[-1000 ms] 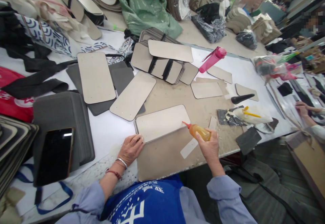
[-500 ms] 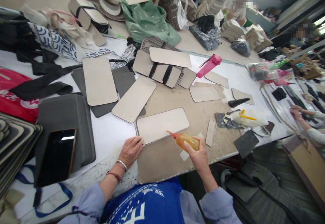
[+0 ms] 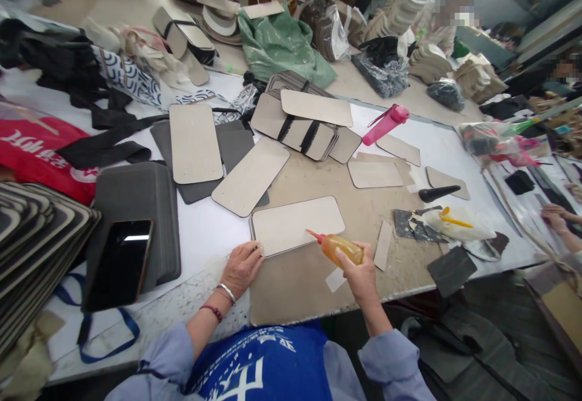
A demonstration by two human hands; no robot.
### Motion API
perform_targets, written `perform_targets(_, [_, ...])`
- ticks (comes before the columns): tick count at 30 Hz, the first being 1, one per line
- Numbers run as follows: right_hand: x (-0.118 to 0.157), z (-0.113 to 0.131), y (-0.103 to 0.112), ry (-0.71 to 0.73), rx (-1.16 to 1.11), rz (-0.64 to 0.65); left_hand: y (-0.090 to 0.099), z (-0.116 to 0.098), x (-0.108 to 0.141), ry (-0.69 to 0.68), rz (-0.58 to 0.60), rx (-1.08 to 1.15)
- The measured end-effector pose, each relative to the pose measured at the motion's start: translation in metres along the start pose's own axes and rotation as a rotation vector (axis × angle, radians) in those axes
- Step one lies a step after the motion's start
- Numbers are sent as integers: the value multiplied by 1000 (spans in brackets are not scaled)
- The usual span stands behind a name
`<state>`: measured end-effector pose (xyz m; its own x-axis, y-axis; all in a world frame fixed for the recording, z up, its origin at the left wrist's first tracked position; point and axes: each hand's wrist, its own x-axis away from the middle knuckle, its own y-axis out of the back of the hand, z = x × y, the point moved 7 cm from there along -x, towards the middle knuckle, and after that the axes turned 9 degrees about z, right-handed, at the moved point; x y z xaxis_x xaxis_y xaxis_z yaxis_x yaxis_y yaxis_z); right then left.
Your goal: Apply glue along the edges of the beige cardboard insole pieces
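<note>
My right hand (image 3: 359,270) is wrapped round a bottle of amber liquid (image 3: 339,250). Its red nozzle points left, with the tip over the lower edge of a beige rounded panel (image 3: 297,224); whether it touches cannot be told. My left hand (image 3: 243,264) is at the panel's lower left corner, its fingers together and pressed on the edge. The panel lies on a brown board (image 3: 291,292) at the table's front. Two more beige panels, one upright (image 3: 195,146) and one slanted (image 3: 250,176), lie behind it on dark grey sheets.
A phone (image 3: 120,264) rests on grey pads at the left. A pink bottle (image 3: 385,124) stands beside strapped panels (image 3: 295,128). At the right are a black tool (image 3: 439,193) and a yellow brush (image 3: 454,220). Another person's hands (image 3: 557,218) show at the far right.
The view has shifted, so the scene sits further right in the picture. The amber bottle's nozzle has moved slightly right along the panel. Both hands keep their grip.
</note>
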<state>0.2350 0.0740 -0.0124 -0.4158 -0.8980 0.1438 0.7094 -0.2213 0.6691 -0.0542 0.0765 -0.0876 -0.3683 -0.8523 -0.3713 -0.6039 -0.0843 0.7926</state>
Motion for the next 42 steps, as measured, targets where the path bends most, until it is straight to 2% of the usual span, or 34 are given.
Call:
perform_targets(2, [16,4,-19,-50,-108,94,0,0,1,72,9,39])
perform_targets(7, [37,20,-50,-27,-181,164,-4,7,6,259,-5,162])
perform_targets(13, [40,38,-75,140,-94,239,-12,13,7,273,18,185])
perform_targets(15, [38,39,-71,168,-42,196,-12,15,8,279,28,200])
perform_targets(17, [32,30,-53,113,-35,97,-11,16,7,297,41,217])
perform_targets(19, [24,10,-28,-41,-151,-3,-10,16,6,335,52,231])
perform_targets(21, [16,-17,-6,-236,-419,-33,-9,18,3,401,52,239])
perform_targets(23, [9,-38,5,-392,-755,14,-9,22,-2,491,43,242])
perform_targets(25, [1,-46,7,-458,-1060,109,-11,29,-8,589,33,240])
perform_targets(27, [-8,-48,7,-438,-1273,206,-13,36,-15,681,29,230])
perform_targets(29, [-16,-51,5,-396,-1371,273,-14,42,-22,754,31,209])
perform_targets(32, [-26,-66,1,-389,-1323,297,-15,51,-33,818,43,168])
perform_targets(36, [-44,-87,1,-349,-1068,329,-17,58,-44,848,68,117])
perform_targets(40, [-80,-100,8,-240,-842,315,-18,60,-47,870,58,71])
perform_targets(42, [-105,-106,14,-168,-716,241,-17,61,-46,875,51,52])
